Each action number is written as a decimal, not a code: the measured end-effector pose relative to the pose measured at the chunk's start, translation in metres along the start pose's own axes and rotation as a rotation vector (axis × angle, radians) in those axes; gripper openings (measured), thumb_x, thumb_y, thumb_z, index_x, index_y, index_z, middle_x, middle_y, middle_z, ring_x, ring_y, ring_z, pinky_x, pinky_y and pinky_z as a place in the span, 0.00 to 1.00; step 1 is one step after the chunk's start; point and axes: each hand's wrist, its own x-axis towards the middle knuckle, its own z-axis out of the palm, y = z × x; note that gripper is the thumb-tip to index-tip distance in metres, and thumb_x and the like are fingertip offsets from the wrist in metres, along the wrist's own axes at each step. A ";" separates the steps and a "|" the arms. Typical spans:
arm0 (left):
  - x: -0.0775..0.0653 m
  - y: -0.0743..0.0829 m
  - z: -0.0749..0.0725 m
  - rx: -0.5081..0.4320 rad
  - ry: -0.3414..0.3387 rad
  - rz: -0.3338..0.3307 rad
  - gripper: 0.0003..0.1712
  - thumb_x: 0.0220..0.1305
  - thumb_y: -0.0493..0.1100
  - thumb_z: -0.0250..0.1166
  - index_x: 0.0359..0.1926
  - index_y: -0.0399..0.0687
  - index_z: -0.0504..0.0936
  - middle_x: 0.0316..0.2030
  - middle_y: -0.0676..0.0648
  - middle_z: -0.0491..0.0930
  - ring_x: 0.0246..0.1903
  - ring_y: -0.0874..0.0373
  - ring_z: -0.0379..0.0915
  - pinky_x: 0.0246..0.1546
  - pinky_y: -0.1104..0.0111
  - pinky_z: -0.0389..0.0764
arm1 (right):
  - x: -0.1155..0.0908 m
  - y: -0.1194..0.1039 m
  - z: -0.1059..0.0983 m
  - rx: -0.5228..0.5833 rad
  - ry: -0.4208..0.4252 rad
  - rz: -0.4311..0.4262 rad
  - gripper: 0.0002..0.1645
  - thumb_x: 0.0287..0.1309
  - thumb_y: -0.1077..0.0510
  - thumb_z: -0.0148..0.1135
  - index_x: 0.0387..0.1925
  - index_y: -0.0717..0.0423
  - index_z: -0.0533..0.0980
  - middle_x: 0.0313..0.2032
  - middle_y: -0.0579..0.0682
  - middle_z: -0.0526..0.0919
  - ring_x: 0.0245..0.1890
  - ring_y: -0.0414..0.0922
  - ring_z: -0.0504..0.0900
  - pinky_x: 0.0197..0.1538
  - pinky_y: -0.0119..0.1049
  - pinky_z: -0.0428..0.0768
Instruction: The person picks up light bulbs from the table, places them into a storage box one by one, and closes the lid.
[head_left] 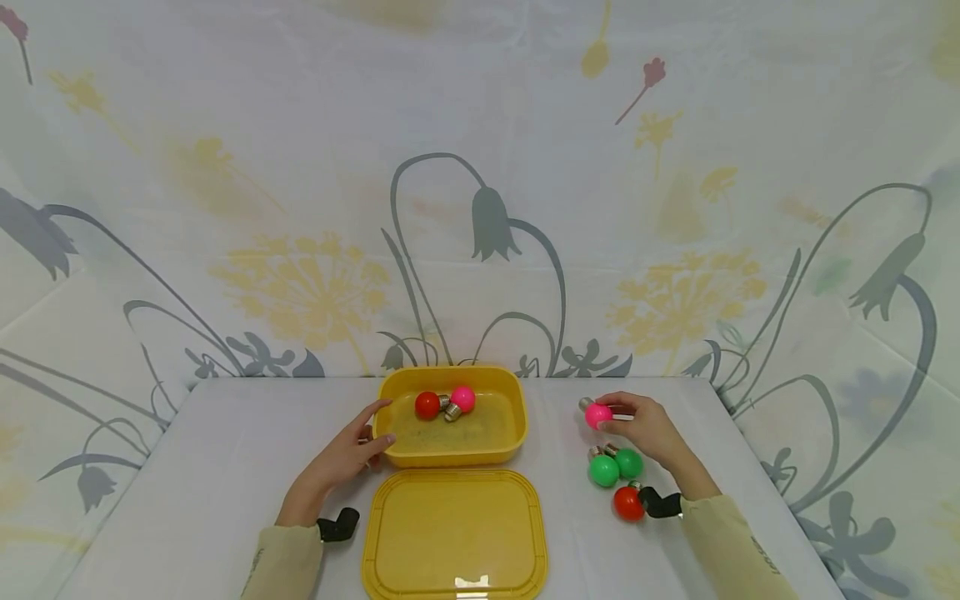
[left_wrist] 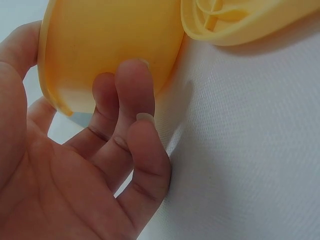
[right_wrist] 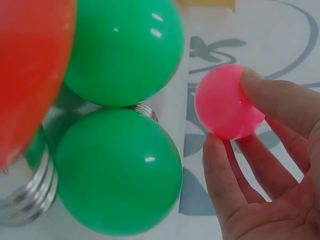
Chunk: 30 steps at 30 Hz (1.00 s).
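Observation:
My right hand (head_left: 647,427) pinches a pink light bulb (head_left: 597,416) by its round globe, its metal screw base turned to the far left. Close up in the right wrist view, thumb and fingertips press on the pink globe (right_wrist: 227,102). At the left end of a yellow plastic box (head_left: 457,457), my left hand (head_left: 343,454) grips the rim, thumb and index finger over the edge. Its other fingers bend against the outer wall (left_wrist: 115,40). A red bulb (head_left: 427,406) and another pink bulb (head_left: 463,399) lie inside the box.
Below my right hand, two green bulbs (head_left: 604,471) lie side by side, with a red bulb (head_left: 627,504) nearer me by the right wrist. A yellow lid (head_left: 454,533) lies flat in front of the box. Behind the white table (head_left: 225,450) hangs a flower-patterned cloth (head_left: 337,167).

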 end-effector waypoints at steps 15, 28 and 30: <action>0.000 0.002 0.001 0.001 0.006 -0.012 0.36 0.71 0.47 0.63 0.75 0.58 0.59 0.31 0.42 0.71 0.27 0.51 0.72 0.30 0.64 0.70 | 0.000 -0.005 0.009 -0.003 0.002 -0.029 0.20 0.56 0.63 0.71 0.51 0.60 0.80 0.49 0.56 0.84 0.52 0.61 0.80 0.50 0.50 0.80; 0.000 0.002 0.001 0.002 0.005 -0.021 0.37 0.71 0.47 0.63 0.75 0.58 0.58 0.32 0.42 0.71 0.27 0.51 0.71 0.30 0.64 0.69 | 0.001 -0.010 0.013 0.005 -0.016 -0.053 0.19 0.57 0.62 0.71 0.51 0.58 0.81 0.49 0.55 0.83 0.51 0.59 0.81 0.48 0.46 0.82; 0.000 0.002 0.001 0.001 0.007 -0.024 0.37 0.71 0.47 0.63 0.75 0.59 0.59 0.32 0.42 0.71 0.27 0.51 0.71 0.30 0.64 0.69 | 0.001 -0.012 0.013 0.011 -0.020 -0.052 0.19 0.57 0.62 0.71 0.51 0.58 0.81 0.49 0.55 0.83 0.51 0.59 0.81 0.48 0.46 0.82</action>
